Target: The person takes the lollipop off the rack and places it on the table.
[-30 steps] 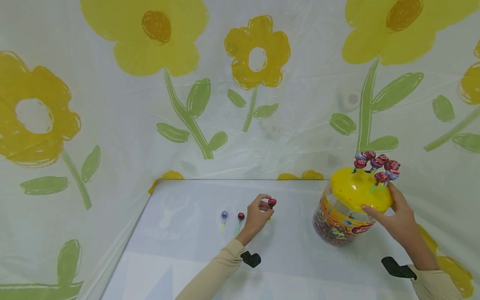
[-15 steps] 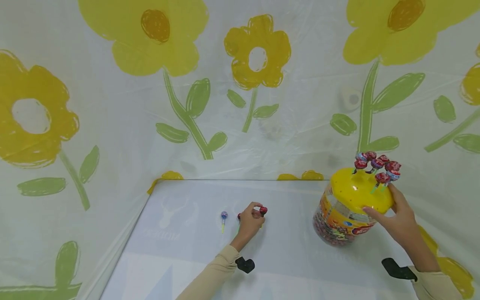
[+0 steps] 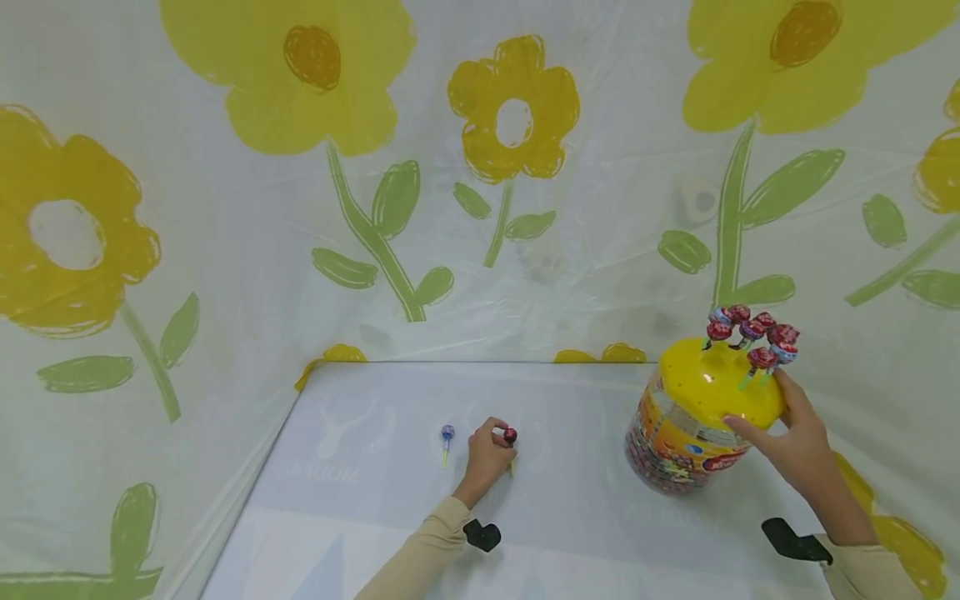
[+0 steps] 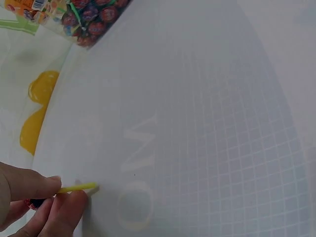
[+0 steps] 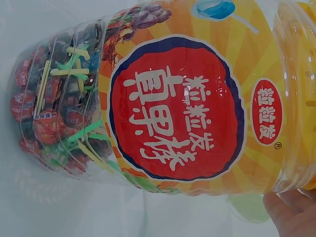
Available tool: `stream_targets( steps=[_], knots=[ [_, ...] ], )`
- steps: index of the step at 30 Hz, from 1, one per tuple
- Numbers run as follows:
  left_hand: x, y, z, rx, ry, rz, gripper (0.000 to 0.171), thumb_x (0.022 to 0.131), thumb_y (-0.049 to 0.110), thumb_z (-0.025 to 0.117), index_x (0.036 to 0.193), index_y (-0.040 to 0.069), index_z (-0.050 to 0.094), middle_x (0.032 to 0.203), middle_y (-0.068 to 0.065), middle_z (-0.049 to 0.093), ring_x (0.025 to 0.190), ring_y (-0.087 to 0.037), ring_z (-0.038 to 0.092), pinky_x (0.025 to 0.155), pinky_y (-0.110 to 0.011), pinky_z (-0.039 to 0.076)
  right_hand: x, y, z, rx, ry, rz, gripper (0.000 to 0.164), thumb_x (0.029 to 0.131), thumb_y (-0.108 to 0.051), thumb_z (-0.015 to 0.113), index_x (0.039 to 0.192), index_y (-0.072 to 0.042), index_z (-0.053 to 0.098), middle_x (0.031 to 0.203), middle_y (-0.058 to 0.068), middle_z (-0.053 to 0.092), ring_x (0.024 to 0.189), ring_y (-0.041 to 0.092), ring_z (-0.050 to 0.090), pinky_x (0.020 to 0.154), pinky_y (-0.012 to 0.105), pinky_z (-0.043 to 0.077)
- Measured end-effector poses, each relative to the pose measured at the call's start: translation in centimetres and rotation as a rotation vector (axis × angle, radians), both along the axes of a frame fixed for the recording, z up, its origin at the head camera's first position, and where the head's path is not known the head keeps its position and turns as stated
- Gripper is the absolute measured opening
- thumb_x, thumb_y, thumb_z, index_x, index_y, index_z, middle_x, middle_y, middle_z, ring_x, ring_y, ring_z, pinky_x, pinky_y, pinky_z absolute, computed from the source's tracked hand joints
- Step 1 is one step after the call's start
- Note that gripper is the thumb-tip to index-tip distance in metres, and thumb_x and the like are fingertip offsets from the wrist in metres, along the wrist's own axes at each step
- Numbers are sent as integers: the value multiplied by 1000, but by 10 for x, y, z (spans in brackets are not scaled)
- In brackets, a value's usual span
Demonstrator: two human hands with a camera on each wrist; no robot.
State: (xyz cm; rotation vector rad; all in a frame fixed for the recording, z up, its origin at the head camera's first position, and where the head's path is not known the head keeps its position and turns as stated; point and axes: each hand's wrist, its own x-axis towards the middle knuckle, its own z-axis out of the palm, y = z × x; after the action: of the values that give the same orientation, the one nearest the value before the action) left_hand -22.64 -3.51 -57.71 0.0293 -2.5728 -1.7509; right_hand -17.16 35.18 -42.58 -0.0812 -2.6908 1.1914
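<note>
My left hand [image 3: 489,458] pinches a lollipop [image 3: 510,435] with a dark red wrapped head, low over the white table. In the left wrist view, its yellow stick [image 4: 79,187] shows between thumb and fingers. To the left of that hand lies a blue-wrapped lollipop [image 3: 447,432]. My right hand [image 3: 802,437] grips the edge of the yellow lid [image 3: 697,387] on a big clear jar [image 3: 667,454]. Several lollipops [image 3: 752,328] stand with their sticks in the lid. The right wrist view shows the jar's orange label [image 5: 173,108] and wrapped lollipops [image 5: 49,128] inside.
The white table [image 3: 337,500] ends at a back edge against a white cloth [image 3: 615,217] printed with yellow flowers. The same kind of cloth hangs along the left side. A black wrist camera [image 3: 482,535] sits at the left sleeve.
My left hand has moved left and down toward the table with the red lollipop. The red lollipop lying there is now hidden behind that hand. My right hand stays on the lid.
</note>
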Motion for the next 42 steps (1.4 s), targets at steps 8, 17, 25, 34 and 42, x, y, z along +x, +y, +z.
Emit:
stream_targets(
  steps=[8, 17, 25, 34, 42],
  knots=[
    [1, -2, -1, -17, -24, -2, 39, 67, -12, 71, 103, -4, 59, 72, -9, 58, 52, -12, 57, 45, -24, 51, 0, 1, -3, 10, 8, -3, 92, 90, -33, 64, 152, -9, 1, 149, 29, 16, 126, 52, 23, 96, 67, 26],
    [1, 0, 8, -126, 22, -21, 36, 72, -5, 74, 105, -1, 58, 78, -13, 58, 65, -13, 50, 54, -23, 45, 1, 3, -3, 8, 38, 4, 90, 90, -30, 65, 152, -11, 3, 150, 28, 17, 126, 50, 24, 107, 54, 22],
    [-7, 5, 29, -39, 138, -63, 32, 74, -4, 71, 104, 0, 61, 83, -16, 63, 70, -15, 60, 62, -24, 51, 1, 2, -3, 0, 23, -1, 90, 90, -30, 65, 152, -11, 3, 150, 27, 17, 126, 50, 24, 106, 55, 25],
    [-17, 23, 72, 47, 189, -106, 28, 79, 2, 69, 105, 10, 63, 90, -8, 65, 80, -16, 63, 68, -27, 52, 2, 2, -3, 0, 31, 8, 90, 90, -31, 65, 153, -14, 4, 149, 26, 18, 125, 48, 24, 109, 51, 23],
    [-23, 42, 103, 94, 229, -138, 27, 80, 2, 68, 105, 12, 63, 90, -5, 66, 82, -13, 62, 72, -24, 51, 0, 3, -2, -7, 31, 9, 90, 89, -32, 66, 153, -13, 4, 150, 26, 18, 125, 48, 24, 104, 61, 23]
  ],
)
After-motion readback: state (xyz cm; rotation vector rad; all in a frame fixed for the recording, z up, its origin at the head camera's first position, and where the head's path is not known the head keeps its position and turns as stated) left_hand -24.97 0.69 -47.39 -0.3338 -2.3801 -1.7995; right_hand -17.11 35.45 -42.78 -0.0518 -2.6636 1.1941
